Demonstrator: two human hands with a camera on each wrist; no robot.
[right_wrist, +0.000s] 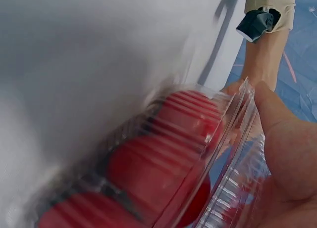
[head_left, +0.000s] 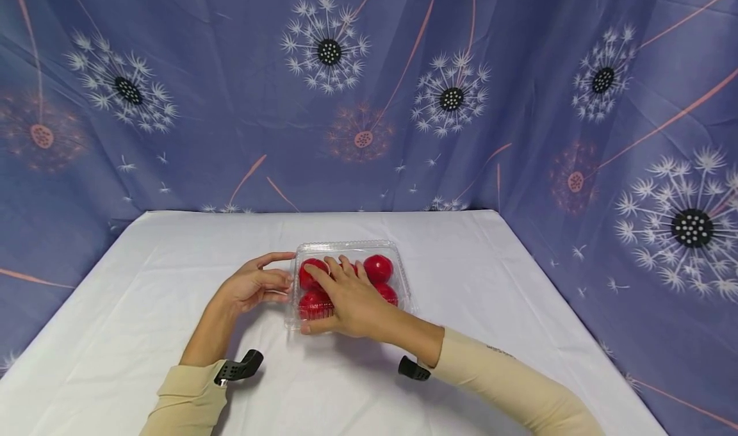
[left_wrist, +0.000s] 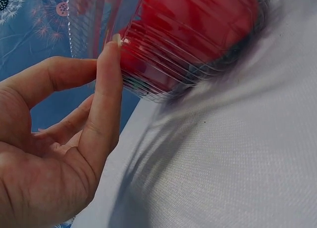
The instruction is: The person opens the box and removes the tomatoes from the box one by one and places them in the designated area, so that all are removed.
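Note:
A clear plastic clamshell container (head_left: 406, 292) sits on the white table with several glossy red round fruits (head_left: 378, 269) inside. My right hand (head_left: 352, 305) lies over its lid, fingers spread across the top and thumb at the front rim. In the right wrist view that thumb (right_wrist: 272, 107) meets the rim, where the lid and base edges run close together. At the container's left side, my left hand (head_left: 262, 283) pinches the edge between thumb and fingers. The left wrist view shows its fingertips against the ribbed plastic wall (left_wrist: 163, 72).
White cloth covers the table (head_left: 490, 276). Blue curtains (head_left: 230, 103) with dandelion prints hang behind it and along both sides. Each wrist carries a black camera mount, one on the left (head_left: 239, 367) and one on the right (head_left: 413, 368), both near the cloth.

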